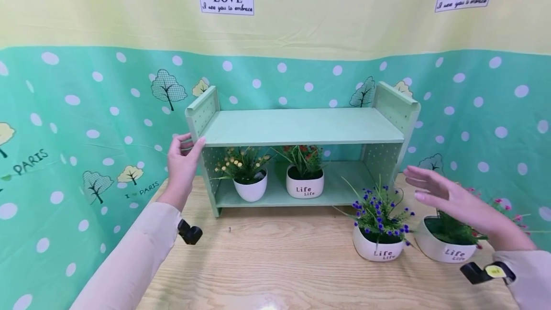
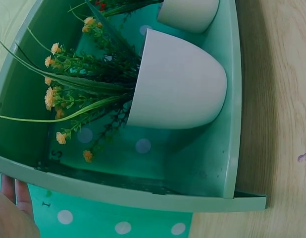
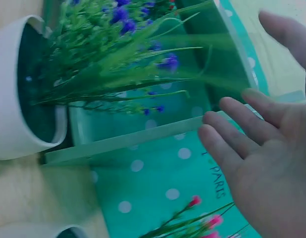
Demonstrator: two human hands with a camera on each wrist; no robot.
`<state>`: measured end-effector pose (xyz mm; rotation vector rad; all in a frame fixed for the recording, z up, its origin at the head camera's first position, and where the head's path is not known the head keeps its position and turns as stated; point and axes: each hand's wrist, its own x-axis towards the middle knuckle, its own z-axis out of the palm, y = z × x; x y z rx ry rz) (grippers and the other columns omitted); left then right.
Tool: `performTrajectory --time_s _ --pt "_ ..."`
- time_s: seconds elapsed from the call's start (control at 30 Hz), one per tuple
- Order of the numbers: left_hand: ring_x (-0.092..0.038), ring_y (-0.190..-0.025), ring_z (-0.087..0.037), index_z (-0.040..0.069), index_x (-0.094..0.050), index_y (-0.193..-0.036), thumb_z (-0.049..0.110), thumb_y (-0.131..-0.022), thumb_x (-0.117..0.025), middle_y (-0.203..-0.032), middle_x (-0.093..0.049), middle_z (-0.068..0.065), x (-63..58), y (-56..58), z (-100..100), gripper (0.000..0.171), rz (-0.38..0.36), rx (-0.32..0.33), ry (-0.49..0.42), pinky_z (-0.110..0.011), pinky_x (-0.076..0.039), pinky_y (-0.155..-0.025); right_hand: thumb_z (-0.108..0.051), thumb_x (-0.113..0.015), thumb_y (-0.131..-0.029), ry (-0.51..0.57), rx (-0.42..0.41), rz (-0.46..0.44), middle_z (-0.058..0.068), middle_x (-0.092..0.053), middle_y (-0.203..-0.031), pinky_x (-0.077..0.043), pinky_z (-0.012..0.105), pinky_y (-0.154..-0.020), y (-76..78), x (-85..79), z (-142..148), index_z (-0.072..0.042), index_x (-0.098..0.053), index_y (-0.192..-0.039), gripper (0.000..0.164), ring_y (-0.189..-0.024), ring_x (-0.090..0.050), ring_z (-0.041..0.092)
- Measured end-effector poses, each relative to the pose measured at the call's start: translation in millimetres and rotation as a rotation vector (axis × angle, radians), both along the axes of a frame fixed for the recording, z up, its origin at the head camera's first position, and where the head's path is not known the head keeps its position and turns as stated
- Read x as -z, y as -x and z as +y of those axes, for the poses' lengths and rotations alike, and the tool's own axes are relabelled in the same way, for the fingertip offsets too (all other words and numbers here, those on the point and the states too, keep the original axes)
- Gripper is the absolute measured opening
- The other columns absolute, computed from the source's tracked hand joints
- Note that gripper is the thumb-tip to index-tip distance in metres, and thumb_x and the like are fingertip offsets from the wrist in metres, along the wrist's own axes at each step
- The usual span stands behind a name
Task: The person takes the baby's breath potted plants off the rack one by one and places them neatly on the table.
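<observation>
A light green two-tier shelf [image 1: 301, 126] stands on the wooden table. My left hand [image 1: 182, 161] holds its left side panel, thumb at the front edge and fingers along the outside; the left wrist view shows only part of this hand [image 2: 14, 206]. My right hand [image 1: 458, 200] is raised with fingers extended, apart from the shelf's right side. Below it sits a white pot with pink flowers [image 1: 445, 248], partly covered by the hand. Left of that stands a white pot with purple flowers [image 1: 379, 248]. In the right wrist view the palm [image 3: 272, 163] is bare.
On the lower tier stand a white pot with yellow flowers [image 1: 250, 188] and a white pot with red flowers [image 1: 304, 186]. A green and yellow curtain [image 1: 280, 75] hangs close behind the shelf. The wooden tabletop [image 1: 267, 252] extends in front.
</observation>
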<state>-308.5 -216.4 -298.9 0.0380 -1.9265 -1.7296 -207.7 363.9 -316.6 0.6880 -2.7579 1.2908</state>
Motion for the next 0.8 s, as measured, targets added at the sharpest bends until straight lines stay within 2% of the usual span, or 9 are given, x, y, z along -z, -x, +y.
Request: performTrajectory --time_s 0.13,0.3,0.5,0.63,0.8 --pt "-0.054 -0.102 -0.014 0.015 -0.056 -0.132 0.039 -0.095 -0.07 -0.113 -0.056 0.003 0.1 0.7 -0.1 0.046 0.007 0.001 0.003 -0.028 -0.048 -0.088 -0.017 -0.052 -0.106 -0.004 0.087 0.074 0.001 -0.047 -0.147 -0.047 0.013 -0.089 7.6 -14.8 -1.1 -0.015 -0.031 -0.156 0.054 -0.122 -0.048 -0.008" --pt "-0.054 -0.102 -0.013 0.015 -0.055 -0.132 0.039 -0.095 -0.069 -0.113 -0.056 0.003 0.0 -0.2 -0.4 0.046 0.0 0.0 0.002 -0.028 -0.048 -0.089 -0.016 -0.055 -0.105 0.044 0.144 0.139 -0.006 -0.054 -0.137 -0.046 0.009 -0.087 17.7 -28.5 -3.3 -0.014 -0.037 -0.153 0.051 -0.116 -0.052 -0.006" --pt "-0.054 -0.101 -0.012 0.014 -0.055 -0.132 0.038 -0.095 -0.069 -0.113 -0.057 0.002 0.7 0.1 0.1 0.046 0.008 -0.001 0.0 -0.028 -0.049 -0.088 -0.022 -0.061 -0.102 0.106 0.287 0.182 -0.015 -0.063 -0.118 -0.049 0.009 -0.082 32.0 -41.5 -4.7 -0.015 -0.047 -0.143 0.043 -0.101 -0.062 -0.003" --pt "-0.054 -0.101 -0.013 0.013 -0.055 -0.132 0.038 -0.096 -0.069 -0.113 -0.056 0.002 0.9 -0.4 0.0 0.046 0.011 -0.001 -0.001 -0.028 -0.049 -0.089 -0.033 -0.062 -0.101 0.074 0.353 0.182 -0.012 -0.063 -0.11 -0.048 0.008 -0.078 41.6 -50.3 -4.8 -0.012 -0.046 -0.142 0.049 -0.092 -0.062 -0.001" --pt "-0.054 -0.102 -0.012 0.014 -0.054 -0.133 0.039 -0.096 -0.068 -0.114 -0.056 0.002 0.7 -0.5 0.5 0.047 0.005 0.0 0.007 -0.028 -0.049 -0.089 -0.042 -0.059 -0.101 0.031 0.379 0.151 0.011 -0.057 -0.126 -0.048 0.007 -0.076 52.2 -58.1 -8.1 -0.003 -0.038 -0.148 0.065 -0.091 -0.058 -0.006"
